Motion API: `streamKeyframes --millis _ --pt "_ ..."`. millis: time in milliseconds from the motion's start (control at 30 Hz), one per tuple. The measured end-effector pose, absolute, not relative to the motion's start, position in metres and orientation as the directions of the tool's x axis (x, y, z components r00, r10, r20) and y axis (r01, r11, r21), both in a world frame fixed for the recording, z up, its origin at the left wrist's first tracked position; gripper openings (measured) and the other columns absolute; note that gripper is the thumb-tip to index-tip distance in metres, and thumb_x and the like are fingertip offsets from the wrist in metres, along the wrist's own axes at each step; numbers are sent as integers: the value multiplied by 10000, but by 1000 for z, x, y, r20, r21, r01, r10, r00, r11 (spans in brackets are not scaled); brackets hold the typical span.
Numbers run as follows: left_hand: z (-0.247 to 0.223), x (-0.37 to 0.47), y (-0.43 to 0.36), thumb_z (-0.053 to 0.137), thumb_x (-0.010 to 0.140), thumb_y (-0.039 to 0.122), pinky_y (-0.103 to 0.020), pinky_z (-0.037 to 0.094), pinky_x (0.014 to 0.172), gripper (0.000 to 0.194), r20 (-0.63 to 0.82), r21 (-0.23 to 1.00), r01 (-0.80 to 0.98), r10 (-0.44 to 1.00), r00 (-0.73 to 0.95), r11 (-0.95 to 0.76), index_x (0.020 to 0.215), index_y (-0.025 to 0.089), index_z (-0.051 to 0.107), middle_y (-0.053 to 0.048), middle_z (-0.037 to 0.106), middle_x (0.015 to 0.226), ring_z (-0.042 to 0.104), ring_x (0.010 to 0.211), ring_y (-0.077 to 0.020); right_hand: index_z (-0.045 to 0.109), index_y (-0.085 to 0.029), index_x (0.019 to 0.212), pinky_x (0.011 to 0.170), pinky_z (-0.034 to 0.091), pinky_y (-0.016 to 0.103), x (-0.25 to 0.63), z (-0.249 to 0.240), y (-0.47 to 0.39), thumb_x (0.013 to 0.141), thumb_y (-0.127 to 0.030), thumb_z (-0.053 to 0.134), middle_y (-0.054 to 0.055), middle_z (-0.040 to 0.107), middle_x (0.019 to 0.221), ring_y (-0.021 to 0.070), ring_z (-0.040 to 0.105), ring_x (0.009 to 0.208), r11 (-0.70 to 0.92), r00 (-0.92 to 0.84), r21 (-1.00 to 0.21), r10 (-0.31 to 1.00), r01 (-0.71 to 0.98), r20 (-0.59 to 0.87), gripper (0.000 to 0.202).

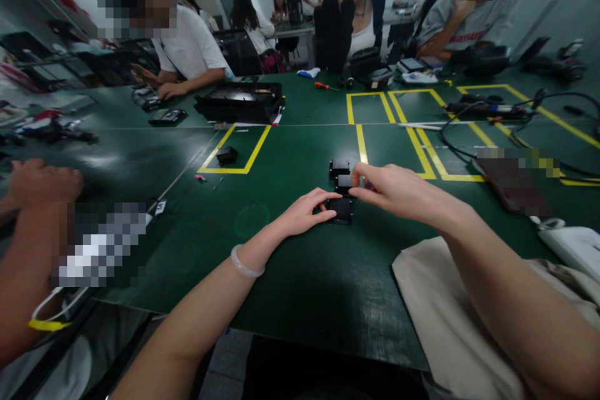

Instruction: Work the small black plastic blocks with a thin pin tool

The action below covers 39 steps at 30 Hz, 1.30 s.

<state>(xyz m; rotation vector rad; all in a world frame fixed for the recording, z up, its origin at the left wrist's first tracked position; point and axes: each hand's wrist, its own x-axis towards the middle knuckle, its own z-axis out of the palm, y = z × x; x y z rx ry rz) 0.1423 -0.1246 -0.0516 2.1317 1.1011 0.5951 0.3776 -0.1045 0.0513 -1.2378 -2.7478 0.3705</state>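
Three small black rectangular blocks stand in a column on the green table: a far block (pixel 340 167), a middle block (pixel 344 184) and a near block (pixel 340 209). My left hand (pixel 307 212), with a pale bracelet at its wrist, grips the near block by its left side between thumb and forefinger. Over the right edge of the middle block, my right hand (pixel 387 187) is closed in a pinch. Whatever lies between its fingertips is too small to make out.
Beyond my hands are a black tray (pixel 239 103), a small black box (pixel 227 154) and an orange screwdriver (pixel 325 85). Cables (pixel 492 109) and a brown phone-like slab (pixel 506 184) lie right. Beige cloth (pixel 431 281) hangs over the front edge. A co-worker's hand (pixel 44 184) rests left.
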Motion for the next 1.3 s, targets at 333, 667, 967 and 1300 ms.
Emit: streamKeyframes --millis 333,667,967,1300 --pt "-54 142 -123 520 941 419 -302 443 836 410 95 722 542 837 539 -431 1325 272 513 -43 524 1108 579 886 -160 483 -238 1042 538 266 257 377 52 -105 933 -376 419 10 624 780 152 516 628 657 -686 -290 728 696 0 188" --pt "-53 142 -124 511 942 424 -306 444 845 415 91 724 542 837 540 -428 1329 273 510 -46 527 1111 580 886 -160 475 -240 1049 529 249 259 376 53 -105 934 -348 406 9 621 771 154 519 624 657 -681 -270 732 704 5 172" --pt "-52 142 -125 504 942 422 -312 450 843 417 76 727 548 842 535 -414 1336 283 505 -47 531 1130 585 894 -164 510 -234 953 521 239 259 376 55 -106 930 -332 401 7 586 716 141 478 579 655 -682 -258 731 710 -21 148" --pt "-53 142 -124 508 946 409 -298 444 829 403 96 719 540 832 546 -437 1327 277 511 -41 526 1119 590 883 -154 527 -236 930 514 217 262 373 55 -105 937 -349 389 10 591 706 145 480 583 637 -658 -231 752 735 -19 178"
